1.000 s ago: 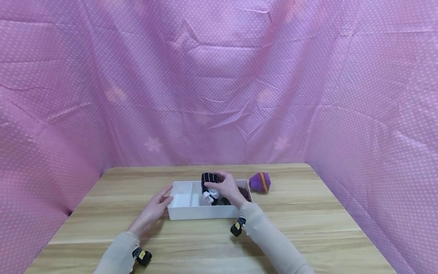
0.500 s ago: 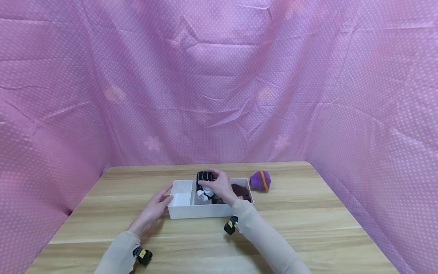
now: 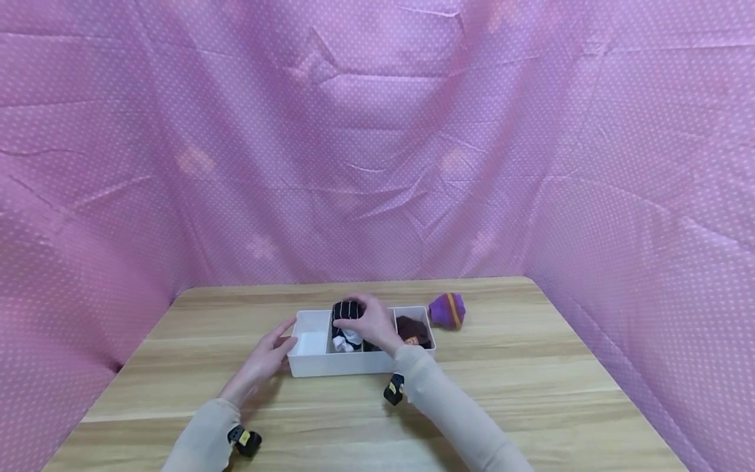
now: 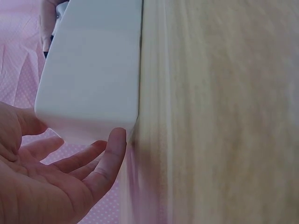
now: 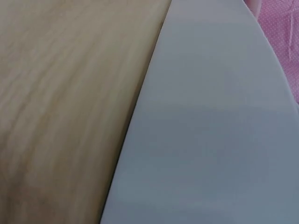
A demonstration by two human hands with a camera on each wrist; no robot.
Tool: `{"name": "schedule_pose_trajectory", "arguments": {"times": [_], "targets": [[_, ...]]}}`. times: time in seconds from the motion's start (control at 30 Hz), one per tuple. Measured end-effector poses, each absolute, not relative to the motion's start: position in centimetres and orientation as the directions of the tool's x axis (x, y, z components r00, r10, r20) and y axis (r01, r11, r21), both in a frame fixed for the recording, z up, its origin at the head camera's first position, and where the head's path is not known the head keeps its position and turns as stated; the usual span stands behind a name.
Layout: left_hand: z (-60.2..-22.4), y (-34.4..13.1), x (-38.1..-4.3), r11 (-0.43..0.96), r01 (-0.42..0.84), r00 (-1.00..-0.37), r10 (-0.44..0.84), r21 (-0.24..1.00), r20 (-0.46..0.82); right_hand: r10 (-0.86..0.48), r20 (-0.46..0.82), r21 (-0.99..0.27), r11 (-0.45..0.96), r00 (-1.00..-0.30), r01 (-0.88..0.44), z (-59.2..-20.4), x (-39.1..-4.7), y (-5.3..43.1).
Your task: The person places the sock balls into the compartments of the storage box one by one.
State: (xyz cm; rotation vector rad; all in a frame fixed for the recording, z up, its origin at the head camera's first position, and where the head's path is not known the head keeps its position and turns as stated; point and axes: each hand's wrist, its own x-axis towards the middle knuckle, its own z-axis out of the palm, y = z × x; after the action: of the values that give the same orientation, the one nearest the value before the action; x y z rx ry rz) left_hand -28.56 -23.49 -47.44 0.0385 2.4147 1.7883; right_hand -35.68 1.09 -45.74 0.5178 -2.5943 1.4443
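In the head view, my right hand (image 3: 370, 322) grips a rolled-up black sock (image 3: 345, 311) with white lines and a bunched white part. The sock sits low in the second compartment from the left of a white divided box (image 3: 354, 366). My left hand (image 3: 262, 364) is at the box's left end. In the left wrist view, its loosely bent fingers (image 4: 108, 161) touch the end wall, with the thumb near the rim. The right wrist view is filled mostly by the box's front wall (image 5: 205, 116); the right hand is hidden there.
A rolled brown sock (image 3: 413, 330) with an orange patch lies in the rightmost compartment. Dark cloth, mostly covered by my right hand, is in the one beside it. A purple rolled sock (image 3: 448, 311) with an orange stripe lies on the wooden table (image 3: 531, 387) behind the box's right end.
My right hand has carried the black sock leftward and lowered it into the second compartment. More of the brown sock shows now. The left hand stays at the box's end.
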Motion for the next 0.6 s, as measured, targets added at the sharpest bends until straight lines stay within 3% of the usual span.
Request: {"name": "schedule_pose_trajectory", "arguments": {"times": [0.6], "targets": [[-47.55,-23.61,-28.98,0.319,-0.065,-0.991,0.093,0.945,-0.099,-0.322,0.241,-0.796,0.474,-0.915,-0.377,-45.73,-35.73,1.32]]}}
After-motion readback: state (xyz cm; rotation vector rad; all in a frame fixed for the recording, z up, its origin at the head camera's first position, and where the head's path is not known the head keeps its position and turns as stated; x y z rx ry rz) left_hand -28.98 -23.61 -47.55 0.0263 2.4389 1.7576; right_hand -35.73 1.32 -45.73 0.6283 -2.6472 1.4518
